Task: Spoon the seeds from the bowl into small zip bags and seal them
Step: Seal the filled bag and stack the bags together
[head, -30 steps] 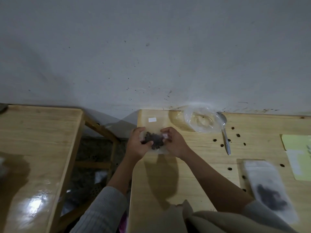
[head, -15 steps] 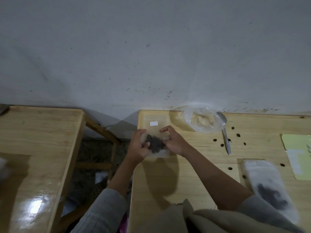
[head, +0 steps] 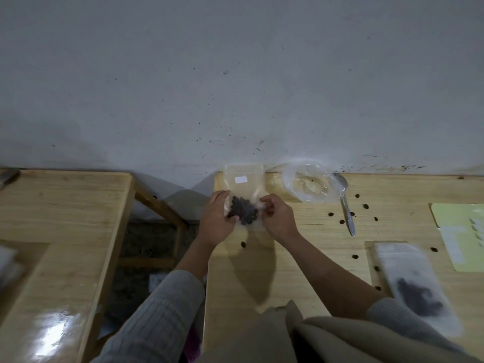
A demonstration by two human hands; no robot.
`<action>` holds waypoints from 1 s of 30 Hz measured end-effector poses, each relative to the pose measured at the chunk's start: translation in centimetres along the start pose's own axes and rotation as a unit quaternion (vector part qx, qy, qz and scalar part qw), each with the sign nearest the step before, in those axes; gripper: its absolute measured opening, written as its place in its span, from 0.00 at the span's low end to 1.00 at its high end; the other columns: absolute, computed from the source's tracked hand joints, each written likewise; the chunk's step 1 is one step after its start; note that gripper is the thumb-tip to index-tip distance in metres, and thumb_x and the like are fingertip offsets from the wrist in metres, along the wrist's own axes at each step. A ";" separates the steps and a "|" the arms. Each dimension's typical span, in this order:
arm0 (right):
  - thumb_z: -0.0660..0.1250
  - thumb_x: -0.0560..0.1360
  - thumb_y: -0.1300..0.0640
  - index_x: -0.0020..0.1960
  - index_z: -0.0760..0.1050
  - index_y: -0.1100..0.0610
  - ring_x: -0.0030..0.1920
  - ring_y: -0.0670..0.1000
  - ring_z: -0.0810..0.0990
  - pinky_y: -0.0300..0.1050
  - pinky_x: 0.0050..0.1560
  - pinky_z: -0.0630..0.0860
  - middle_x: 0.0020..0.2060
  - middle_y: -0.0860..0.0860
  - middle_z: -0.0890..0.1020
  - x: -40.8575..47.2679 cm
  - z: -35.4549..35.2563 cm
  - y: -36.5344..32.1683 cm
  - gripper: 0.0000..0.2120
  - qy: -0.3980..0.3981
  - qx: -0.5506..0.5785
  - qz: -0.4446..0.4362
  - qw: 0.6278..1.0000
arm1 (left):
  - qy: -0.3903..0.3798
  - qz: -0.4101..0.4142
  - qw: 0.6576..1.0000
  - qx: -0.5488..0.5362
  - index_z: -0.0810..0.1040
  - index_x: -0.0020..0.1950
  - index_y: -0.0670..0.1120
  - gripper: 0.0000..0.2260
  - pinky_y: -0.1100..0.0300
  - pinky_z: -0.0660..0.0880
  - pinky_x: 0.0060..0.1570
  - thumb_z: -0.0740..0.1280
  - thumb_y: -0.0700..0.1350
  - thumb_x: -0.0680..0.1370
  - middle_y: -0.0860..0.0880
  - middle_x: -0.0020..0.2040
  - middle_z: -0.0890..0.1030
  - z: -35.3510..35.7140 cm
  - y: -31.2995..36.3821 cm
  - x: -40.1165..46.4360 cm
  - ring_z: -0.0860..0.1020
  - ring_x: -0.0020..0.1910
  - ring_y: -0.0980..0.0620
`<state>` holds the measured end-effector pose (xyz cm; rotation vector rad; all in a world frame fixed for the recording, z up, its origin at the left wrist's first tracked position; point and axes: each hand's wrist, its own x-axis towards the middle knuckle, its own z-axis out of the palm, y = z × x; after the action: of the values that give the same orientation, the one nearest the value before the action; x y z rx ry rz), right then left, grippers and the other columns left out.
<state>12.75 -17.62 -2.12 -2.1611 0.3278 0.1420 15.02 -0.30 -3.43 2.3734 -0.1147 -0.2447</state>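
Since a second ago I have raised the zip bag point(head: 242, 195): its top edge now stands against the foot of the wall, where before it sat lower over the table, and the white label near its top has climbed with it. The seeds point(head: 243, 213) stay bunched in the bag's lower half, at centre frame.

Left of frame: a second wooden table point(head: 60, 231), glossy, with a gap of dark floor between it and my work table point(head: 301, 258).

My left hand point(head: 216, 222) grips the bag's left edge, thumb curled across the front just beside the seed clump, fingers wrapped behind. My right hand point(head: 277, 218) pinches the right edge, fingertips bent in against the plastic. Both hands are clamped on the bag, which hangs between them, upright, above the tabletop. One loose seed lies on the wood just below it.

Right of the bag: a clear plastic bowl point(head: 309, 183) near the wall; I cannot tell what is left in it. A metal spoon point(head: 347, 210) lies just beside it, bowl end toward the wall, handle toward me. Stray seeds are scattered around the spoon.

Lower right: a filled bag point(head: 416, 286), blurred, lies flat with a dark patch of seeds inside. Far right edge: a pale yellow sheet point(head: 463, 231), cut off by the frame.
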 end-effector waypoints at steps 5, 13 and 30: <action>0.68 0.71 0.66 0.60 0.75 0.60 0.50 0.54 0.77 0.43 0.56 0.75 0.56 0.56 0.74 -0.4 0.0 0.0 0.17 -0.054 -0.079 0.001 0.995 | -0.003 -0.023 1.000 0.018 0.70 0.68 0.40 0.26 0.56 0.70 0.64 0.73 0.44 0.72 0.44 0.68 0.66 -0.3 -0.4 -1.5 0.69 0.65 0.46; 0.70 0.73 0.61 0.63 0.74 0.58 0.58 0.54 0.77 0.41 0.54 0.72 0.61 0.55 0.73 -3.9 -3.4 0.4 0.18 0.005 -0.022 0.002 1.000 | 0.077 -0.018 0.997 -0.007 0.71 0.68 0.43 0.23 0.61 0.67 0.62 0.70 0.46 0.75 0.45 0.68 0.66 -0.3 3.5 -5.0 0.68 0.65 0.48; 0.68 0.73 0.57 0.59 0.77 0.57 0.57 0.60 0.76 0.50 0.54 0.73 0.57 0.59 0.78 -15.0 -24.0 18.6 0.15 0.223 -0.083 0.212 0.948 | -0.218 0.024 0.972 -0.083 0.71 0.66 0.48 0.18 0.65 0.70 0.53 0.67 0.49 0.77 0.51 0.62 0.71 17.4 22.7 -14.0 0.73 0.61 0.54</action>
<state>-7.47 -44.66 0.36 -2.2446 1.0763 -0.0853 -2.60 -26.30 1.76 2.1145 -0.3440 -0.7236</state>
